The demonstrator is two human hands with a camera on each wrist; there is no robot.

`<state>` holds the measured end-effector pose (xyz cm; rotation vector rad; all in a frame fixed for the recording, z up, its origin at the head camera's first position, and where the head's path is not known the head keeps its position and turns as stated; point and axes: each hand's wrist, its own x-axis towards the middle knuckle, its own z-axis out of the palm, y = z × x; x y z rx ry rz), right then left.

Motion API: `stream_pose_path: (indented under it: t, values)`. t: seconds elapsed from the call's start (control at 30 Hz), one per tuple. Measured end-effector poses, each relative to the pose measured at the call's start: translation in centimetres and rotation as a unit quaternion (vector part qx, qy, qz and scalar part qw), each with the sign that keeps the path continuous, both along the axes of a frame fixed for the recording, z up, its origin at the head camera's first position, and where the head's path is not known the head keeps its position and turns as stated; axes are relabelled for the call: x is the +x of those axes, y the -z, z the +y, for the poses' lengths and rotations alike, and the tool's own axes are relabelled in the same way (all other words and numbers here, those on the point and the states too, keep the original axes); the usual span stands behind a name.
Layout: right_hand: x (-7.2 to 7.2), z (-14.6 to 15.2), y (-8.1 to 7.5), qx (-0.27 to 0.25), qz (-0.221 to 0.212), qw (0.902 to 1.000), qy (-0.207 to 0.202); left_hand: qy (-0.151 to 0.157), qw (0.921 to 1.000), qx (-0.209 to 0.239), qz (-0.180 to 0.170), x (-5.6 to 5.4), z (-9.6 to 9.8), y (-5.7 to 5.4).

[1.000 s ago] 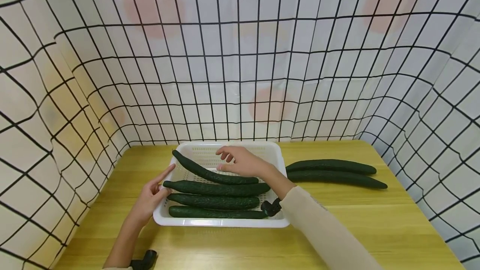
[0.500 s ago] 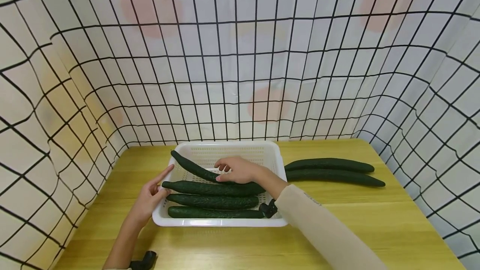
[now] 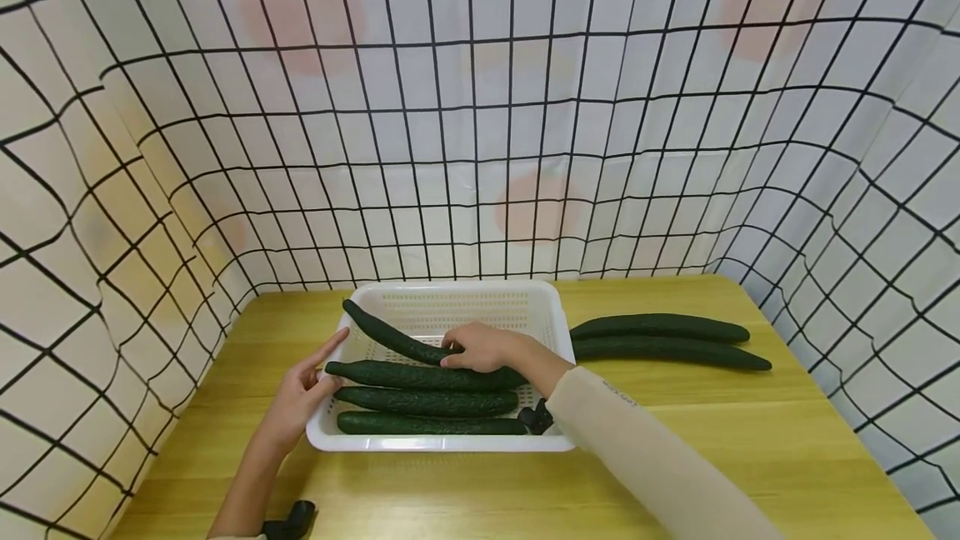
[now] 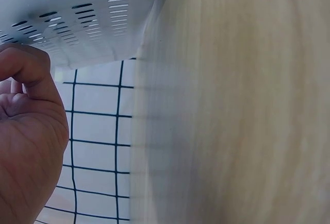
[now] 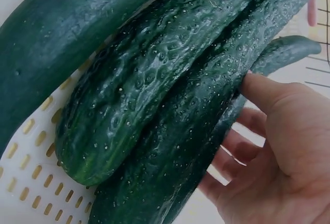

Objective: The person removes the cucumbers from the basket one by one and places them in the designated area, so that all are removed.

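Several dark green cucumbers lie side by side in a white plastic basket (image 3: 442,443). The rearmost cucumber (image 3: 382,330) is slanted, its left end raised toward the basket's left rim. My right hand (image 3: 483,347) grips this cucumber near its right half, thumb on the near side and fingers behind it. In the right wrist view, the right hand (image 5: 278,136) partly hides it behind the neighbouring cucumber (image 5: 180,95). At the basket's left rim, my left hand (image 3: 300,394) holds on with the thumb over the edge. Bent fingers of the left hand (image 4: 26,110) meet the slotted outer wall (image 4: 103,15).
Two more cucumbers lie right of the basket on the wooden table, a rear cucumber (image 3: 660,326) and a front cucumber (image 3: 675,352). Black grid mesh (image 3: 480,163) over pale cloth encloses the back and both sides.
My right hand has come down from above the basket onto the rearmost cucumber, its fingers now behind it. The left hand stays at the rim.
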<state>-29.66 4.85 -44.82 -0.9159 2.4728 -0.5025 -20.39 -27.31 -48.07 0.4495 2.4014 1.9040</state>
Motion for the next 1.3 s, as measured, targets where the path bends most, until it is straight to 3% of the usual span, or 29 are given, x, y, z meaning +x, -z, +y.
stream_pose_path:
  t: [0.23,0.43,0.83,1.07,1.3]
  values:
    - [-0.3,0.1,-0.2,-0.018,0.004,0.9998,0.001,0.001,1.0,0.004,0.001,-0.2,-0.1,0.1]
    - [-0.4,0.5,-0.7,-0.067,-0.002,0.9976,0.02,0.002,0.9999,0.01,0.0,-0.2,-0.1,-0.1]
    - [0.4,1.0,-3.0,-0.169,0.044,0.9818,0.074,-0.001,1.0,0.004,0.001,-0.2,-0.4,-0.4]
    - [1.1,2.7,-4.2,-0.199,0.054,0.9744,0.09,0.009,0.9999,0.013,-0.003,0.0,-0.2,-0.2]
    - [1.8,5.2,-5.9,-0.216,0.083,0.9681,0.097,-0.005,1.0,0.0,-0.006,0.0,0.0,0.0]
